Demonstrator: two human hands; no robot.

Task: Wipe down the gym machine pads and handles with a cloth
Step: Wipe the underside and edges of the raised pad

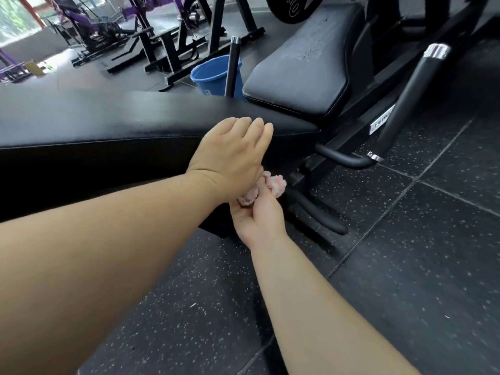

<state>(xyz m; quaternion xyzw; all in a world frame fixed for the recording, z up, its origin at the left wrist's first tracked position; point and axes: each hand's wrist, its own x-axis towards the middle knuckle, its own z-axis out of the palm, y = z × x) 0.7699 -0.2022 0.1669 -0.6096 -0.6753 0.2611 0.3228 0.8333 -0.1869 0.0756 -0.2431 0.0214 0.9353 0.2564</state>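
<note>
Cloth [274, 185]: one pink wad, held in the air just below the front edge of the long pad [108, 117], near that pad's right corner and above the floor [405, 253]. The right hand [257, 220] grips it from beneath, palm up, fingers clenched round its lower part. The left hand [230, 155] lies over it, back upward, with its four fingers [257, 128] straight and close together, released, reaching onto the pad's front edge. Its thumb is hidden, so I cannot tell whether it touches the cloth.

Two black pads show: the long one across the left, and a second pad [303, 69] tilted up beyond its right corner. Two upright black handles with chrome caps stand by the second pad, one [232, 69] to its left and one [411, 104] to its right. Two low black bars [341, 158] [319, 215] sit under the frame. One blue bucket [211, 74] stands on the floor behind the left handle.
</note>
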